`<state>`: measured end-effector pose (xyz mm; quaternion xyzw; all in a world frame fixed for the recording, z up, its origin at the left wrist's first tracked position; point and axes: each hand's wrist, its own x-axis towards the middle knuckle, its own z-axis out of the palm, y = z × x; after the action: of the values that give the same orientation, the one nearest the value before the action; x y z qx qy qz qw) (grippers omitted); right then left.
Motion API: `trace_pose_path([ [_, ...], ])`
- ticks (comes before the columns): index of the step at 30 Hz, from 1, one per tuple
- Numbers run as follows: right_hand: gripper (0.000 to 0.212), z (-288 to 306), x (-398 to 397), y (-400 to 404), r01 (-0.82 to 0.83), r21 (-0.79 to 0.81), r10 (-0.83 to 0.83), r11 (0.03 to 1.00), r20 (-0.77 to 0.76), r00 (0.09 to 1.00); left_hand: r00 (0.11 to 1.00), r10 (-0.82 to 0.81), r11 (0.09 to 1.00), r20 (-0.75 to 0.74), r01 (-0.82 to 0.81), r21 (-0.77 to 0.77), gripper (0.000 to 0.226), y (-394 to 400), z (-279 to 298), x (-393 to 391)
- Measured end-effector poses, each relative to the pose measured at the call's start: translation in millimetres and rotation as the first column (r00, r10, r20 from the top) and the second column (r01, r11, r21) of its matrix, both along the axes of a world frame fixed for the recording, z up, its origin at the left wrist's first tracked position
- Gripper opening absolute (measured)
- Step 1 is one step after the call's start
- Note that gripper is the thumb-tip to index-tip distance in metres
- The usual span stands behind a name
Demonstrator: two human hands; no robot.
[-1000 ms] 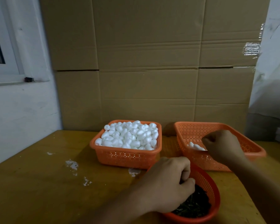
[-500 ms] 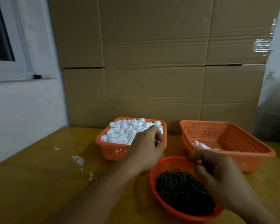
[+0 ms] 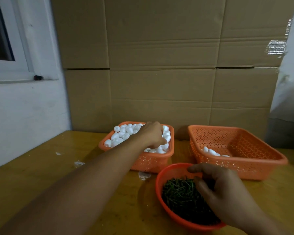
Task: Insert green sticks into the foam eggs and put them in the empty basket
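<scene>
Head view: left hand reaches into the foam eggs, its grip hidden; right hand, fingers curled, dips into green sticks.

Egg basket left, near-empty basket right, stick bowl apparently nearest.

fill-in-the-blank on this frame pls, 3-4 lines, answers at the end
1. The left hand reaches into the square basket full of white foam ____.
2. The right hand is over the round red bowl, which holds green ____.
3. The wider orange basket on the right holds only a few eggs, near its ____ wall.
4. Behind the baskets stands a wall of flattened ____.

Answers: eggs; sticks; left; cardboard
</scene>
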<state>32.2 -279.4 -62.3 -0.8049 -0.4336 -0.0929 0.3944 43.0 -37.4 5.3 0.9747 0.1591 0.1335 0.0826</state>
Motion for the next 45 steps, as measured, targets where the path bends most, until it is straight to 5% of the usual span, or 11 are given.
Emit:
trace_pose_path([
  [4, 0.026, 0, 0, -1, 0.009, -0.029, -0.009, 1.0, 0.013, 1.0, 0.994, -0.06, 0.997, -0.093, 0.056, -0.045, 0.04, 1, -1, 13],
  [13, 0.023, 3, -1, -1, 0.012, -0.059, -0.01, 0.998, 0.03, 0.999, 0.996, 0.025, 0.997, -0.087, -0.032, -0.071, 0.038, 10, -12, 24],
  [20, 0.021, 5, -3, -1, 0.045, -0.076, -0.041, 0.996, 0.061, 0.997, 0.977, 0.131, 0.988, 0.168, -0.114, -0.106, 0.005, 13, -11, 9],
  [28, 0.02, 7, -4, 1, 0.091, -0.327, -0.072, 0.941, 0.071, 0.995, 0.894, -0.145, 0.958, 0.424, 0.235, -0.167, 0.036, -11, -19, -21],
  [37, 0.046, 6, -12, 6, 0.089, -0.524, -0.115, 0.847, -0.016, 0.993, 0.813, -0.335, 0.668, 0.476, 0.561, -0.488, 0.019, -40, -39, -51],
  [45, 0.023, 6, -12, 9, 0.09, -0.584, -0.149, 0.807, -0.054, 0.987, 0.795, -0.418, 0.511, 0.44, 0.606, -0.609, 0.037, -48, -45, -62],
])
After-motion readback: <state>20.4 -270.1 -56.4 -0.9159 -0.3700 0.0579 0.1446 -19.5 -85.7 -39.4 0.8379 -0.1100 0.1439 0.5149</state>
